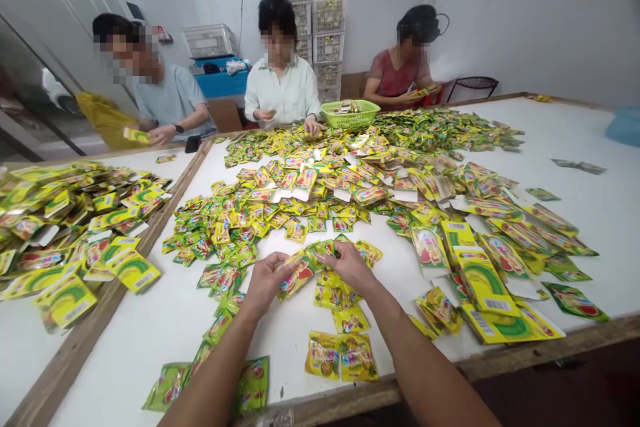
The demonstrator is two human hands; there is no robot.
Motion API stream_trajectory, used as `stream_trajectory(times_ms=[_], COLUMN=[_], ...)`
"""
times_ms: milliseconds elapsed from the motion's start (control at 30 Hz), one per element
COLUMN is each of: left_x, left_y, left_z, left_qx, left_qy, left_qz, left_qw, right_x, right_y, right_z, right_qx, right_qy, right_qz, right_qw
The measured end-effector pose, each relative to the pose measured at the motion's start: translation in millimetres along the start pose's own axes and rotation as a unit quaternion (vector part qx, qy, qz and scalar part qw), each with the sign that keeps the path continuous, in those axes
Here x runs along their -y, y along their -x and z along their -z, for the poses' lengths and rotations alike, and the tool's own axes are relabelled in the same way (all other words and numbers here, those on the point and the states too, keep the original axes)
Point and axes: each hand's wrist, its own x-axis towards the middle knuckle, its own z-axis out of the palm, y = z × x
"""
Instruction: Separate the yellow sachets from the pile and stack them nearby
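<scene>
Near the middle of the table my left hand [267,280] grips a small yellow and green printed carton [299,277], thumb on top. At the carton's upper right end, my right hand [353,268] pinches a green candy sachet [321,250]; whether part of it is inside the carton I cannot make out. Just below my hands lies a column of yellow sachets [350,319], ending in a pair of yellow sachets [341,356] near the front edge. Green sachets [220,330] trail down on the left, partly hidden by my left forearm.
Cartons [487,283] lie piled at right, with a large heap of sachets and cartons [300,180] ahead. Past a wooden strip [150,240] is another carton pile [55,227]. Three people sit across the table, packets in hand, near a green basket [350,117].
</scene>
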Motion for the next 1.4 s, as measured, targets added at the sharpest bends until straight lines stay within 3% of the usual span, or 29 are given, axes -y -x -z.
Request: stream_trajectory(times_ms=[167, 333, 567, 767, 933, 1100, 1267, 1333, 1400], left_x=[3.4, 6.1, -2.6, -13.8, -13.5, -9.7, -5.4, -5.1, -4.7], left_y=[-2.4, -7.8, -2.6, 2.8, 1.2, -1.9, -4.1, -2.3, 0.6], left_z=[-3.4, -3.9, 2.3, 7.1, 8.3, 8.6, 8.9, 6.4, 1.8], left_qx=[0.022, 0.028, 0.032, 0.052, 0.035, 0.014, 0.029, 0.027, 0.031], left_qy=[-0.026, 0.08, 0.125, 0.146, 0.143, 0.124, 0.111, 0.113, 0.108], left_qz=[-0.015, 0.03, 0.052, 0.063, 0.059, 0.027, 0.006, -0.001, -0.01], left_qw=[0.999, 0.996, 0.99, 0.986, 0.987, 0.992, 0.993, 0.993, 0.994], right_x=[-1.9, -2.5, -1.8, -1.1, -6.3, 0.3, 10.5, 9.1, 4.1], right_y=[0.1, -2.2, -1.1, -0.5, 0.9, 8.2, 12.3, 12.2, 10.3], right_z=[-1.6, -4.7, -9.1, -7.2, -18.9, -23.8, -28.7, -31.2, -32.9], right_qx=[0.04, -0.029, -0.073, -0.045, -0.08, 0.021, 0.109, 0.118, 0.081], right_qy=[0.012, -0.076, -0.002, 0.005, 0.026, -0.015, -0.016, -0.038, -0.096], right_qz=[0.016, 0.049, 0.082, 0.08, 0.08, 0.071, 0.064, 0.047, -0.001], right_qw=[0.999, 0.995, 0.994, 0.996, 0.993, 0.997, 0.992, 0.991, 0.992])
